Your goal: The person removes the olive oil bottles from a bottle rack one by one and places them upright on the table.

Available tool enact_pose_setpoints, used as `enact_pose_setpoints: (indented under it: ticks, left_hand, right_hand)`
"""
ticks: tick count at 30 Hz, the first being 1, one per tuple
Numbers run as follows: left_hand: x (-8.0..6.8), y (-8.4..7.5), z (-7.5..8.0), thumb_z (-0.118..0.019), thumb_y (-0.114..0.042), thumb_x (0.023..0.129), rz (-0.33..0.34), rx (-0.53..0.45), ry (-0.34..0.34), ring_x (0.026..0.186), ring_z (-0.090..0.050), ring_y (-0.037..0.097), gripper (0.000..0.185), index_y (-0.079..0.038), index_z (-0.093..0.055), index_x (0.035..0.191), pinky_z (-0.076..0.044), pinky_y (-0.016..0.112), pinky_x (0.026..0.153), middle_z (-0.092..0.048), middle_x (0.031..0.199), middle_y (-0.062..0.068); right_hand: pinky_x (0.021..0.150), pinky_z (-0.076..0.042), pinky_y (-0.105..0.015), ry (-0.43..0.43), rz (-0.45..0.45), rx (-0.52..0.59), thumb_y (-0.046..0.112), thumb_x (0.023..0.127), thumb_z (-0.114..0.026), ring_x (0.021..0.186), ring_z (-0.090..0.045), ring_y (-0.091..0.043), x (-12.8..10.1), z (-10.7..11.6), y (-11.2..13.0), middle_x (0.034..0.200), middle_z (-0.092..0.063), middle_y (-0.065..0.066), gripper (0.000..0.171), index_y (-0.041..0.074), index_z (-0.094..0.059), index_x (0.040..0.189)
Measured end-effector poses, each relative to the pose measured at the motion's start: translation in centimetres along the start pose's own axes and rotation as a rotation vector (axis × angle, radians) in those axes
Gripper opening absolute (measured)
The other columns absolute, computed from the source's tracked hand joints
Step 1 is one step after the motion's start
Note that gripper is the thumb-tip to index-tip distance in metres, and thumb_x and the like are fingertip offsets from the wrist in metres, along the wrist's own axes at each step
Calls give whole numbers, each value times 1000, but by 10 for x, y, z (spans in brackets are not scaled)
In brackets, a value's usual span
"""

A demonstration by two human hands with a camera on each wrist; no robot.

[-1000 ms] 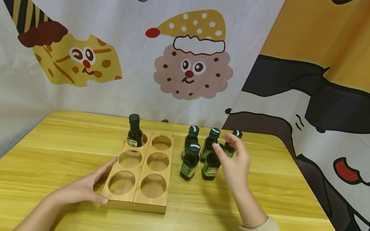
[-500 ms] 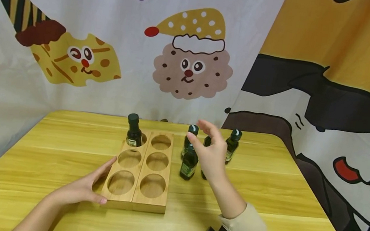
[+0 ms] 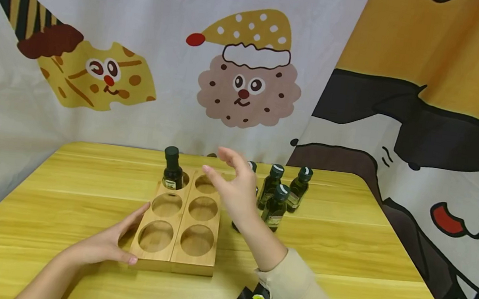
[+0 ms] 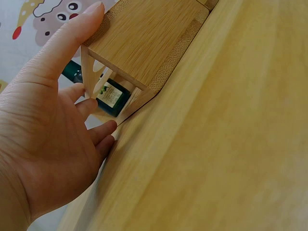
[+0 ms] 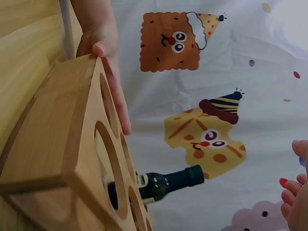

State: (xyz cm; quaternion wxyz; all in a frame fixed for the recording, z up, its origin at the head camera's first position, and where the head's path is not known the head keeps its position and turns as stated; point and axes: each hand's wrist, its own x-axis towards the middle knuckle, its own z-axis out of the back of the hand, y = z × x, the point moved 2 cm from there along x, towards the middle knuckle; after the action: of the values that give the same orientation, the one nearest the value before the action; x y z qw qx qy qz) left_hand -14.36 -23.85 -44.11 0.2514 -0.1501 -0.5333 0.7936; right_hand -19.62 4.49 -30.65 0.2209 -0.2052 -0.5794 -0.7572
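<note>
A light wooden bottle rack (image 3: 177, 231) with several round holes stands on the table in the head view. One dark green glass bottle (image 3: 173, 170) leans in its back-left hole. My left hand (image 3: 106, 245) rests at the rack's front-left corner, thumb at the front edge and fingers along the left side. In the left wrist view, the fingertips (image 4: 107, 129) are right at the rack's open side. My right hand (image 3: 236, 189) is over the rack's back-right part, thumb and fingers apart with nothing between them. It hides part of the bottle group.
Several small green bottles (image 3: 274, 208) with dark caps stand upright to the right of the rack. A black device (image 3: 254, 297) shows at the right sleeve. Behind the wooden table (image 3: 365, 255) hangs a cartoon-printed curtain (image 3: 166, 85).
My right hand has moved left, from over the bottles to above the rack's right side, uncovering bottles behind it. The left hand and the rack stay in place.
</note>
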Motion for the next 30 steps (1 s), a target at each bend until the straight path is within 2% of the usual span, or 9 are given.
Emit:
enact_pose_setpoints:
  ticks: [11,17,24,30]
  left_hand:
    - [0,-1,0,-80,-11,76,-4,9,-3,133,-10,58,114,-15,2,155,-7,74,98,-3,151,36]
    - [0,2,0,-80,-10,76,-12,10,-9,133,-11,57,114,-18,1,155,-8,74,98,-6,150,37]
    - [0,-1,-1,-79,-12,77,-14,10,0,133,-9,58,113,-18,1,155,-8,74,98,-3,152,35]
    - [0,1,1,-79,-10,78,3,0,3,133,-8,58,112,-19,2,155,-8,74,98,1,153,33]
  right_hand:
    - [93,-46,-29,69,-95,-16,26,84,-76,110,-53,-15,16,-43,-9,123,-61,-4,50,10,-59,128]
    - [93,-47,-36,76,-146,-16,28,84,-75,109,-55,-13,23,-62,-24,121,-62,-1,48,12,-61,127]
    - [93,-46,-30,106,-202,-39,31,86,-73,110,-54,-10,29,-79,-45,121,-62,3,50,15,-59,130]
    - [93,-46,-30,120,-271,-21,29,86,-72,112,-54,-12,34,-91,-55,124,-61,-2,50,16,-57,132]
